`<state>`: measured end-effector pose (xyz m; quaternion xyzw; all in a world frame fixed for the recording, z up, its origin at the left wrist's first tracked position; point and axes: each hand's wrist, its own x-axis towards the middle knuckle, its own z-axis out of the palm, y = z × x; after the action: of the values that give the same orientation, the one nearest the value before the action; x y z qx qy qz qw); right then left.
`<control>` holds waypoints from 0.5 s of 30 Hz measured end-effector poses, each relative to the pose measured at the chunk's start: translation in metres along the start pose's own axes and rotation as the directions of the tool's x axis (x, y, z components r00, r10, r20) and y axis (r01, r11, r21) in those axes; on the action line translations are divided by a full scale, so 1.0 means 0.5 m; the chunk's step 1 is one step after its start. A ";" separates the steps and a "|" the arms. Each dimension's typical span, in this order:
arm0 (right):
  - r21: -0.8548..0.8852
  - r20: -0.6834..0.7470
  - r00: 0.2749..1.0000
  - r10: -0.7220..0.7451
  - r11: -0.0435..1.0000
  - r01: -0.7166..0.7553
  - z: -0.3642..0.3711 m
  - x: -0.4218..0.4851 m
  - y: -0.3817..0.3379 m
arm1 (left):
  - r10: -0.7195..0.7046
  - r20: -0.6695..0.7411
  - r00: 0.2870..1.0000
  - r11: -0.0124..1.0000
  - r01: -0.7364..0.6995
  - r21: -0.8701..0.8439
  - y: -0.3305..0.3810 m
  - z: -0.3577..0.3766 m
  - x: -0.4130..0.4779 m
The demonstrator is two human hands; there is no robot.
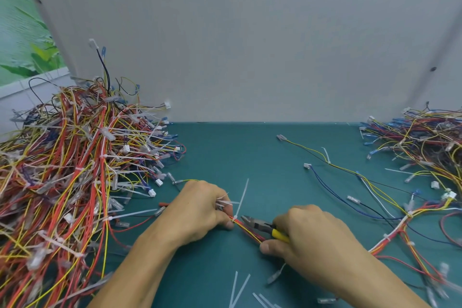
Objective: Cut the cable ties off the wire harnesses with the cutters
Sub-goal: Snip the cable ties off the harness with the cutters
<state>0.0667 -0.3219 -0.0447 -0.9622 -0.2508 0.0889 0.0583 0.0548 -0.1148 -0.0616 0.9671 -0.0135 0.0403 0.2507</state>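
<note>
Left hand (pixel 200 210) pinched the wire harness (pixel 246 229) beside its white cable tie (pixel 241 201); right hand (pixel 307 235) curled round the cutters (pixel 260 224), jaws apparently parted, just beside the tie, above the green table (pixel 250 152).

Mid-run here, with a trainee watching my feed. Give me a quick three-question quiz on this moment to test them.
1. Multiple choice: the right hand grips A) a loose connector, B) the yellow-handled cutters, C) nothing.
2. True or false: the cutters' tip is close beside the white cable tie on the harness that the left hand pinches.
3. Fill in: the larger pile of harnesses lies on the person's ____ side.

Key: 1 B; 2 true; 3 left.
</note>
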 end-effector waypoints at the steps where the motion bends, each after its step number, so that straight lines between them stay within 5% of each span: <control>1: 0.008 -0.002 1.000 -0.002 1.000 0.002 0.000 0.000 -0.001 | -0.005 -0.002 1.000 1.000 0.005 -0.001 0.000 0.000 0.000; 15: 0.010 -0.001 1.000 -0.020 1.000 0.020 0.003 0.003 -0.011 | -0.009 -0.005 1.000 1.000 0.009 0.005 -0.006 0.003 0.001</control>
<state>0.0652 -0.3161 -0.0453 -0.9593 -0.2600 0.0892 0.0642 0.0553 -0.1126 -0.0643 0.9677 -0.0083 0.0413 0.2485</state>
